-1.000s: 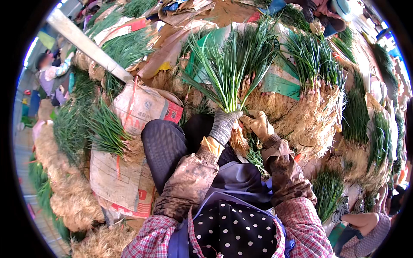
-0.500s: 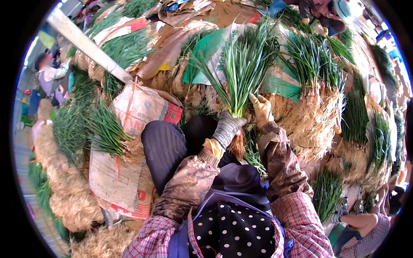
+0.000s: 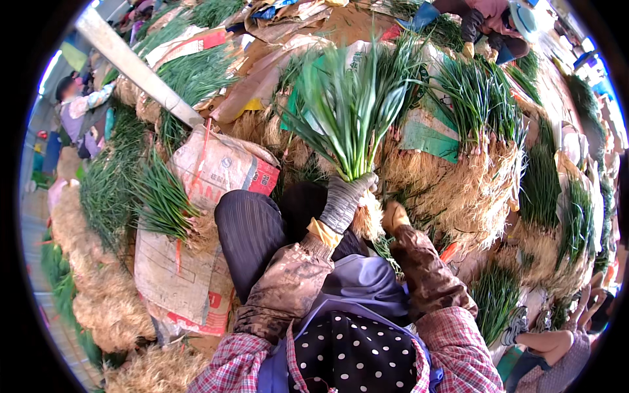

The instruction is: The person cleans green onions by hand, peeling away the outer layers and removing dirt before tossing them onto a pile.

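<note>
A bunch of long-rooted scallions [image 3: 354,134] stands leaves-up in front of me, its green tops fanned out and partly blurred. Around its lower stems, my left hand [image 3: 347,202] in a grey wrapped glove is closed. The pale roots [image 3: 369,219] hang below that grip. Just right of the roots, apart from the stems, is my right hand [image 3: 395,217] in a yellowish glove; its fingers are largely hidden. A smaller bunch of scallions [image 3: 167,206] lies on a printed woven sack [image 3: 216,170] by my left knee.
Piled scallions with tangled roots [image 3: 458,183] lie ahead to the right, with a green-and-white sack [image 3: 429,134] under some. More root heaps [image 3: 105,281] are at the left. A pale beam [image 3: 137,65] slants at upper left. Other people sit nearby, one in a light-blue hat [image 3: 522,19].
My right hand has dropped from beside the leaves to beside the roots. The bunch in my left hand has turned, its leaves spreading leftward and its pale roots now showing more.
</note>
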Tool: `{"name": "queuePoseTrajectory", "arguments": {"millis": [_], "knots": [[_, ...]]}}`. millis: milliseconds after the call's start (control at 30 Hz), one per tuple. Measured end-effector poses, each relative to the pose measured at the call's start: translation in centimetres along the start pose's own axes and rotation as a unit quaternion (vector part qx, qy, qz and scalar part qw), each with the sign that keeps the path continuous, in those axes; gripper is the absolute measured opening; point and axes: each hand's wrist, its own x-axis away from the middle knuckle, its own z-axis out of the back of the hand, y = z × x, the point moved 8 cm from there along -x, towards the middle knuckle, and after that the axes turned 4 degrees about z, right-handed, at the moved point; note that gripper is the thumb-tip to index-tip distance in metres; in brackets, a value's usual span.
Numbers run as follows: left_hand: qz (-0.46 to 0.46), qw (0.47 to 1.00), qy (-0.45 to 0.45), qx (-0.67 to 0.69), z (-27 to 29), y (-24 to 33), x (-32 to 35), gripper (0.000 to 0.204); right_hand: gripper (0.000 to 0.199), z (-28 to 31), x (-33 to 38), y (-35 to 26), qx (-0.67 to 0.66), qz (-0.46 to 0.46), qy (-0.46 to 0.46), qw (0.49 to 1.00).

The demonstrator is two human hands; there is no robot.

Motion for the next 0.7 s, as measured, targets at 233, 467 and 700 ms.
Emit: {"name": "queuePoseTrajectory", "arguments": {"millis": [233, 467, 700], "knots": [[0.01, 0.989, -0.025, 0.145, 0.7, -1.4, -0.9, 0.029, 0.034, 7.8, -0.7, -5.9, -0.04, 0.221, 0.276, 0.935], [0.06, 0.995, -0.006, 0.084, 1.2, -2.1, -0.7, 0.024, 0.048, 12.6, -10.8, -5.2, -0.308, -0.134, 0.122, 0.934], [0.055, 0.981, -0.015, 0.184, 0.9, -1.8, -0.8, 0.02, 0.02, 10.8, -3.4, -5.4, -0.509, 0.054, 0.116, 0.851]]}}
